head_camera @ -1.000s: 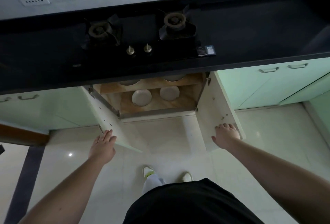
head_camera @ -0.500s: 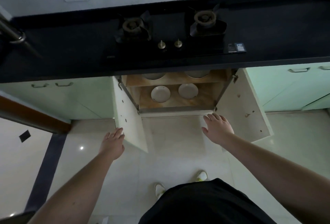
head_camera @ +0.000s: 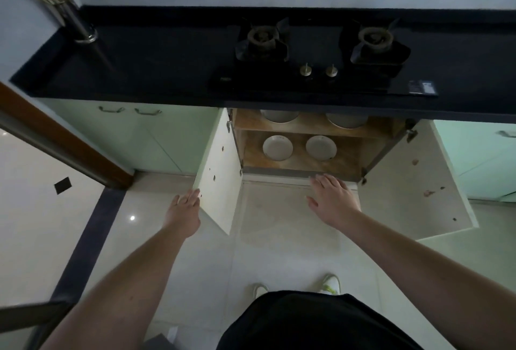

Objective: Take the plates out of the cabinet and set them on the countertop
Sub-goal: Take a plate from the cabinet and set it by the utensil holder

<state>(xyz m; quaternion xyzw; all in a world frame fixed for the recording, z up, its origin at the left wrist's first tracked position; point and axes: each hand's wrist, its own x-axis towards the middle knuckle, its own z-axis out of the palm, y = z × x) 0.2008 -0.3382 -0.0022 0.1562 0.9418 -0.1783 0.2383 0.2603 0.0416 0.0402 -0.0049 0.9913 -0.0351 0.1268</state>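
Two round white ceramic plates (head_camera: 277, 147) lie on the open cabinet's (head_camera: 304, 165) lower wooden shelf, below the black table (head_camera: 156, 70). Likely rigid, slick, breakable; grip the rim. Right hand (head_camera: 332, 199) spread, empty, before them; left hand (head_camera: 184, 210) flat against the door (head_camera: 220, 171).

Both cabinet doors are standing open, two plates (head_camera: 277, 148) are lying inside, the left hand (head_camera: 184, 208) is touching the left door (head_camera: 220, 171), and the right hand (head_camera: 332, 196) is hovering flat.

White plates (head_camera: 277, 148) sit on tan wood-grain shelves (head_camera: 301, 164) beneath a black countertop (head_camera: 167, 70), beside pale-green doors (head_camera: 156, 137).
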